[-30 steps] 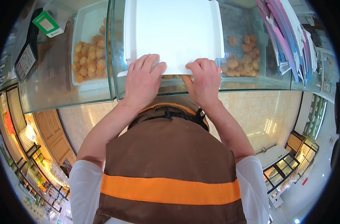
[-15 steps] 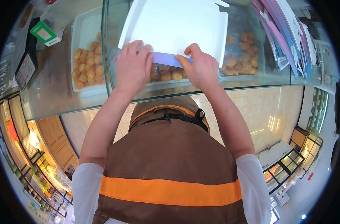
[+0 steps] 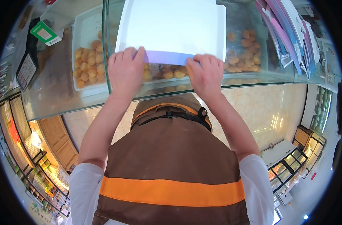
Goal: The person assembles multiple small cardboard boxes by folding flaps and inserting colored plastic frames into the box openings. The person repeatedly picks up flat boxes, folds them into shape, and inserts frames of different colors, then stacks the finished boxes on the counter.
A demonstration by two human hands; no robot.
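Note:
A flat white rectangular tray (image 3: pixel 171 28) lies tilted on top of a glass display case (image 3: pixel 103 56). My left hand (image 3: pixel 125 71) grips its near edge on the left, fingers curled over the rim. My right hand (image 3: pixel 204 75) grips the same edge on the right. Beneath the tray, inside the case, lie several golden round pastries (image 3: pixel 165 73). My brown apron with an orange stripe (image 3: pixel 171 191) fills the lower part of the view.
A white tray with more golden pastries (image 3: pixel 86 63) sits in the left part of the case, and another heap of pastries (image 3: pixel 244 50) lies to the right. A green-and-white box (image 3: pixel 47 33) stands at the upper left. Pink and purple sheets (image 3: pixel 283 33) lean at the right.
The white tray has moved away from me, further over the case, and its near edge is lifted. Both hands went with it and stayed on that edge.

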